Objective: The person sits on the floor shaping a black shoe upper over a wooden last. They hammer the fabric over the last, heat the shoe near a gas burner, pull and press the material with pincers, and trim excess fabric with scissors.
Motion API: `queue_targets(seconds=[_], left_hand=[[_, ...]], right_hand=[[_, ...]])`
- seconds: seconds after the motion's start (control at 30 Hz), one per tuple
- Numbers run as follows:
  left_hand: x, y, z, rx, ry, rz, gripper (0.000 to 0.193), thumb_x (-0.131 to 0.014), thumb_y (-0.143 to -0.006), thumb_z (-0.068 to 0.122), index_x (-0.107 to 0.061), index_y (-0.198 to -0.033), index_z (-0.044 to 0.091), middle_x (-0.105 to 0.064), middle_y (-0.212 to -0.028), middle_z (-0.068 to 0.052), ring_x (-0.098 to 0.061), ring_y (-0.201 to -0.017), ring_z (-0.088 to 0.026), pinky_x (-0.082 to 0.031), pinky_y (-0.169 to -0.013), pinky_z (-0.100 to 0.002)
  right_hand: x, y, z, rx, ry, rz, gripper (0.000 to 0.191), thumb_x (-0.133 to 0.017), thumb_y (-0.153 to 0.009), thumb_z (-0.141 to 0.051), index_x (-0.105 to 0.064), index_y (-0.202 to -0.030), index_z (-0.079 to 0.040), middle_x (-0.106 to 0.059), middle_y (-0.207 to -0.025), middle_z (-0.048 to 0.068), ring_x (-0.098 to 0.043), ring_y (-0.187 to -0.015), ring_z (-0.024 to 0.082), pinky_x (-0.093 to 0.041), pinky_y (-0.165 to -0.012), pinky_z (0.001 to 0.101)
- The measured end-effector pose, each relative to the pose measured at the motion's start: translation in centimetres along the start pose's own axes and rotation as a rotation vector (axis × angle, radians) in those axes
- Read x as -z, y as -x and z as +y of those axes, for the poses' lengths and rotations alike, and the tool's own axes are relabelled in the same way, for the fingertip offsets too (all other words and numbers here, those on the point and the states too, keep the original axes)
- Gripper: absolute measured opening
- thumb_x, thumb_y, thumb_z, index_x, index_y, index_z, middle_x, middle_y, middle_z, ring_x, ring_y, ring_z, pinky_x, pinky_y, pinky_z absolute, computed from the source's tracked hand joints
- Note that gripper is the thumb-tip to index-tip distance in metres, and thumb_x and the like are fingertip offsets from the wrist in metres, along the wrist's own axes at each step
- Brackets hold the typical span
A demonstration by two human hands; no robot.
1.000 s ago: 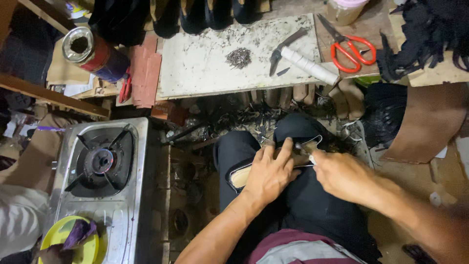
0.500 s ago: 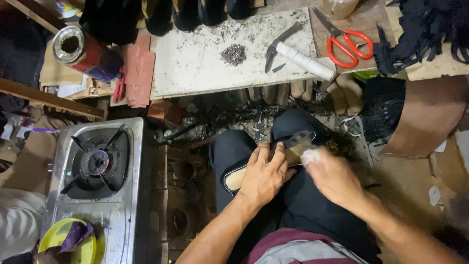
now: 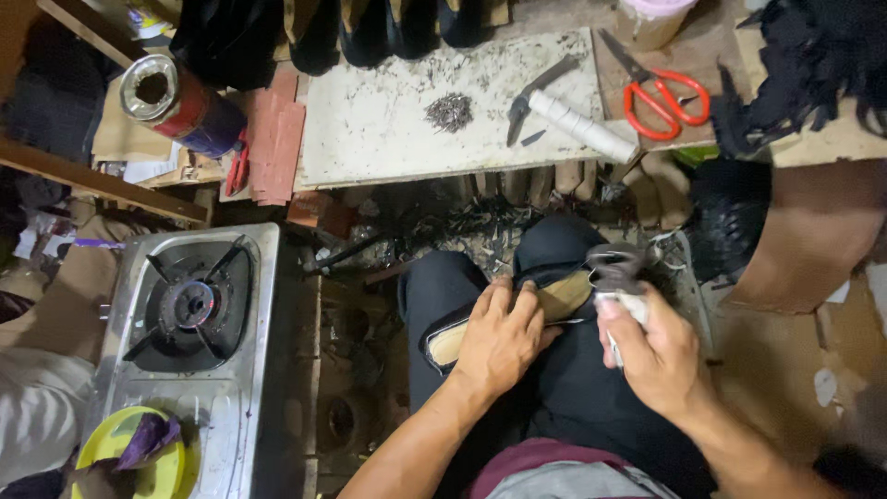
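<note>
Tan sole up, the shoe (image 3: 517,310) lies across my lap, pinned under my left hand (image 3: 499,337), fingers pressed flat on it. My right hand (image 3: 656,356) is clamped around pliers (image 3: 617,273) at the shoe's toe.

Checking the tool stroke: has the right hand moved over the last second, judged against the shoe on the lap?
Yes. The right hand has lifted off the shoe, drawing back rightward from its toe end with the tool.

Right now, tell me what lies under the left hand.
Under the left hand lies a shoe, sole up, across the lap; its tan sole shows at both ends. The middle is covered by the hand.
</note>
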State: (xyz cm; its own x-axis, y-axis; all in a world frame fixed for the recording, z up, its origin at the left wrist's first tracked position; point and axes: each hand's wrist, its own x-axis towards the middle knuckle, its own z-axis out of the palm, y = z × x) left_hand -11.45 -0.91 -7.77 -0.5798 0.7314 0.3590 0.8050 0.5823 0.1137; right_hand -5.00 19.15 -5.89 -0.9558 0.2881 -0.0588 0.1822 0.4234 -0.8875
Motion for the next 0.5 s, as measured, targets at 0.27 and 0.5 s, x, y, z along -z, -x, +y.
queue_targets(seconds=[0.27,0.5], left_hand=[[3.6,-1.2,1.1,0.064,0.069,-0.07,0.045,-0.072,-0.086,0.041,-0.07,-0.115,0.005,-0.062,-0.117,-0.015,-0.058,-0.111,-0.037,-0.047,-0.097,-0.049],[1.8,-5.9,2.4,0.097,0.042,-0.009,0.026,-0.069,-0.094,0.027,-0.064,-0.108,0.006,-0.062,-0.088,-0.011,-0.062,-0.08,-0.03,-0.048,-0.068,-0.046]], right_hand=[[0.8,0.8,-0.3,-0.319,0.169,-0.273,0.028,-0.065,-0.094,-0.037,-0.07,-0.087,-0.01,-0.062,-0.054,0.007,-0.059,-0.043,0.017,-0.049,-0.045,0.0343],[1.3,3.7,0.7,-0.26,-0.104,-0.173,0.034,-0.057,-0.096,-0.032,-0.064,-0.081,-0.002,-0.06,-0.055,0.006,-0.058,-0.041,0.015,-0.047,-0.041,0.0327]])
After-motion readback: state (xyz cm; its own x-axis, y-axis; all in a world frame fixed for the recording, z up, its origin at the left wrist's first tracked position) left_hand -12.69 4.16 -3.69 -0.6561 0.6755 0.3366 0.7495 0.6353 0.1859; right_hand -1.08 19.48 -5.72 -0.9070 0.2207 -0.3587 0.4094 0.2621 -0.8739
